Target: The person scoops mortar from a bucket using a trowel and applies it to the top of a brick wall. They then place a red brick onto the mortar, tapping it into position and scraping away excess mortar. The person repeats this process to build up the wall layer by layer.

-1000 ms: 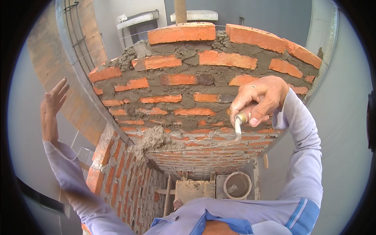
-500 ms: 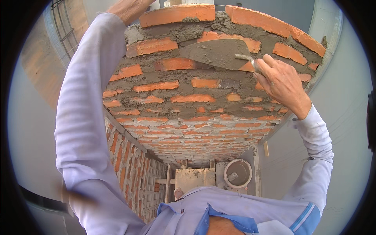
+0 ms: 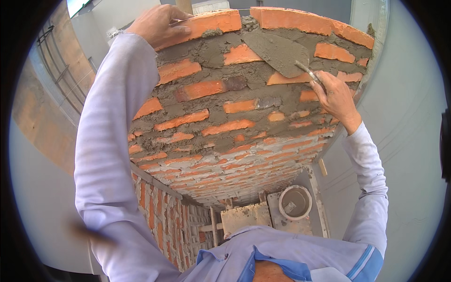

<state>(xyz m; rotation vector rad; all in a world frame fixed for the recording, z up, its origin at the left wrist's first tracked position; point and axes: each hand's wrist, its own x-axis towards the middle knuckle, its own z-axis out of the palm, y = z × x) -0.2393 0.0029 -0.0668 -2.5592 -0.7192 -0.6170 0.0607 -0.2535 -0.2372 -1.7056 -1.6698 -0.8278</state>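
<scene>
My left hand (image 3: pixel 157 26) is at the top left of the brick wall. Its thumb lies on the front face of an orange top-row brick (image 3: pixel 213 22), with the fingers over the upper edge. In my right hand (image 3: pixel 336 96) is the handle of a bricklayer's trowel (image 3: pixel 277 51). The flat blade, coated in grey mortar, lies against the wall face just below the top course, its tip pointing up and left near the joint between two top bricks. Wet mortar (image 3: pixel 263 77) fills the joints and smears over the bricks around the blade.
Far below stands a round bucket (image 3: pixel 307 204) holding grey stuff and a small flat piece. Beside it is a mortar-spotted board (image 3: pixel 246 218). A grey wall (image 3: pixel 404 155) runs along the right. Another brick wall (image 3: pixel 162 221) is at lower left, and steel bars (image 3: pixel 61 70) show at upper left.
My left hand has come further into view, onto the top-row brick. The trowel has turned, its tip swinging upward, and the view has shifted slightly.
</scene>
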